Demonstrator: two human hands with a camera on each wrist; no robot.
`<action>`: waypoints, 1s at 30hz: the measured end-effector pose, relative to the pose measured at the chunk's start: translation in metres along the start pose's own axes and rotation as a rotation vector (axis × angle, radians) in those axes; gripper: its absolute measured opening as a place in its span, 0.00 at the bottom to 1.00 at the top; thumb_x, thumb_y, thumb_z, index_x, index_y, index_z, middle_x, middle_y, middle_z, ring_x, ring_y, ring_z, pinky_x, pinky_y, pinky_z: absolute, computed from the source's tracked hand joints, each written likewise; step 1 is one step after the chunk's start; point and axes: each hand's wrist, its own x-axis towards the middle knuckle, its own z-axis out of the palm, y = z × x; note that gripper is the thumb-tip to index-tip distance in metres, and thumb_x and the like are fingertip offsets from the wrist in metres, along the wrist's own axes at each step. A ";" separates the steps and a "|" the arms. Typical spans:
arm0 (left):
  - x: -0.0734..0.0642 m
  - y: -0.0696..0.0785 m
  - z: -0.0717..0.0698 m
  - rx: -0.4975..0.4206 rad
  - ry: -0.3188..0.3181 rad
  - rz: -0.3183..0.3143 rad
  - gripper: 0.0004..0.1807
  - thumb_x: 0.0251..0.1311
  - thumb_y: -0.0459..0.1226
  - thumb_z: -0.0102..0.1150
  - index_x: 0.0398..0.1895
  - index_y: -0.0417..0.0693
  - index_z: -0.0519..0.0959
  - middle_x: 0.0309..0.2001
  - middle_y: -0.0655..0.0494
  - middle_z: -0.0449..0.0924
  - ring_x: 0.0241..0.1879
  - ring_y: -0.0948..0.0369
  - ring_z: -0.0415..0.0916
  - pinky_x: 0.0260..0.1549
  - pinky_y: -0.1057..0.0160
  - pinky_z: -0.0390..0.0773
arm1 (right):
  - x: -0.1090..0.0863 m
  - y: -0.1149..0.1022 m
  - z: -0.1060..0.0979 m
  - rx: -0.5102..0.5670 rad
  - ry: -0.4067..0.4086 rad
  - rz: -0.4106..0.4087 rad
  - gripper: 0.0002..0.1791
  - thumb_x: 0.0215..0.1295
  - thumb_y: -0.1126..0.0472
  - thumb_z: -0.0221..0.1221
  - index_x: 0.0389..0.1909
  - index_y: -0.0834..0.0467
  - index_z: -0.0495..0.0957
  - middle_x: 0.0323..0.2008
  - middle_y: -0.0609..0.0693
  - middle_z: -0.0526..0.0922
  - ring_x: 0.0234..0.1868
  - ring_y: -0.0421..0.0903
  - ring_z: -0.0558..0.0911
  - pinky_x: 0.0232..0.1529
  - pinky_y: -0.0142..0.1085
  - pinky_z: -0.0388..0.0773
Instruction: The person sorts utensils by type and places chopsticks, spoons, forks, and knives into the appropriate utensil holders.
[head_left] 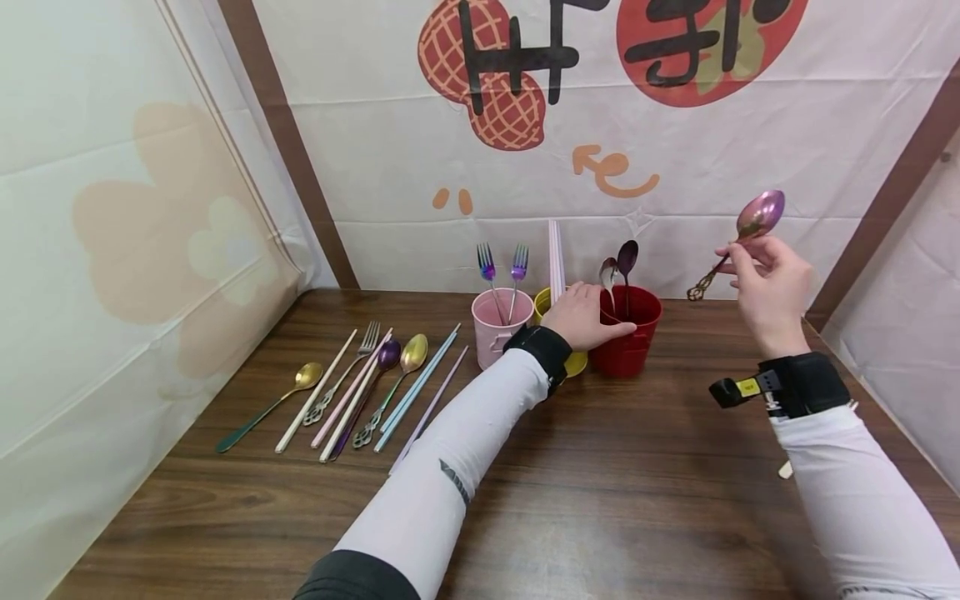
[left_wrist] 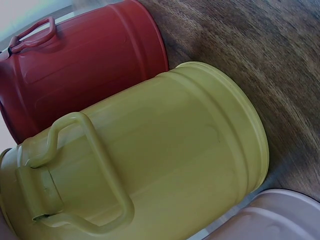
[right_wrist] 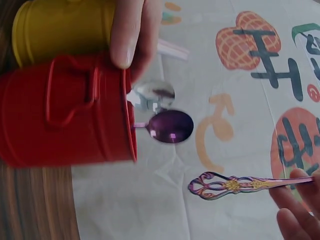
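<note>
While right hand is pinching spoon, straight-thumbed left hand is touching red cup; two spoons standing inside, three spoons lying left.

Up top, the head camera looked forward and down over the table; the left wrist's sat close on the yellow bucket; the right wrist's, tipped sideways, faced the cloth, both wrist views catching the red bucket!
</note>
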 end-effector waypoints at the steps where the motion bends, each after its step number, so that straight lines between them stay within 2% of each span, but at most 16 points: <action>1: 0.000 0.000 0.000 -0.002 0.003 0.001 0.38 0.58 0.69 0.47 0.56 0.49 0.72 0.47 0.57 0.75 0.49 0.62 0.67 0.49 0.67 0.70 | 0.000 0.000 0.003 0.013 0.005 -0.003 0.09 0.69 0.62 0.57 0.43 0.64 0.81 0.33 0.36 0.84 0.29 0.27 0.82 0.30 0.20 0.75; 10: 0.000 -0.001 0.003 -0.019 0.007 0.003 0.38 0.58 0.69 0.48 0.56 0.48 0.72 0.47 0.57 0.75 0.48 0.62 0.67 0.48 0.67 0.71 | -0.011 0.000 0.031 0.071 -0.008 -0.022 0.11 0.69 0.63 0.57 0.43 0.69 0.79 0.38 0.52 0.87 0.30 0.30 0.82 0.31 0.21 0.76; 16: 0.000 -0.001 0.004 -0.019 0.014 -0.003 0.39 0.57 0.70 0.48 0.57 0.48 0.72 0.48 0.57 0.75 0.48 0.62 0.68 0.49 0.67 0.70 | -0.020 0.009 0.044 0.047 -0.042 0.000 0.12 0.70 0.61 0.57 0.44 0.68 0.79 0.40 0.58 0.86 0.31 0.32 0.82 0.34 0.23 0.77; 20: 0.000 0.000 0.003 -0.014 0.018 -0.001 0.39 0.57 0.70 0.48 0.56 0.48 0.72 0.47 0.56 0.76 0.48 0.61 0.68 0.49 0.67 0.70 | -0.025 0.017 0.049 0.022 -0.052 0.006 0.12 0.70 0.62 0.57 0.43 0.68 0.79 0.40 0.60 0.85 0.32 0.36 0.84 0.38 0.22 0.76; 26: 0.000 0.000 0.002 -0.005 0.021 -0.001 0.39 0.57 0.69 0.48 0.56 0.49 0.73 0.46 0.57 0.76 0.47 0.62 0.68 0.48 0.67 0.71 | -0.029 0.028 0.055 -0.078 -0.082 -0.013 0.11 0.70 0.61 0.58 0.44 0.66 0.81 0.40 0.59 0.86 0.38 0.39 0.85 0.33 0.21 0.70; 30: 0.002 0.001 0.003 -0.002 0.022 0.001 0.39 0.58 0.69 0.48 0.56 0.49 0.73 0.47 0.57 0.76 0.47 0.62 0.68 0.49 0.67 0.71 | -0.032 0.032 0.057 -0.191 -0.103 -0.036 0.12 0.69 0.58 0.59 0.43 0.63 0.83 0.39 0.56 0.86 0.40 0.47 0.84 0.36 0.28 0.65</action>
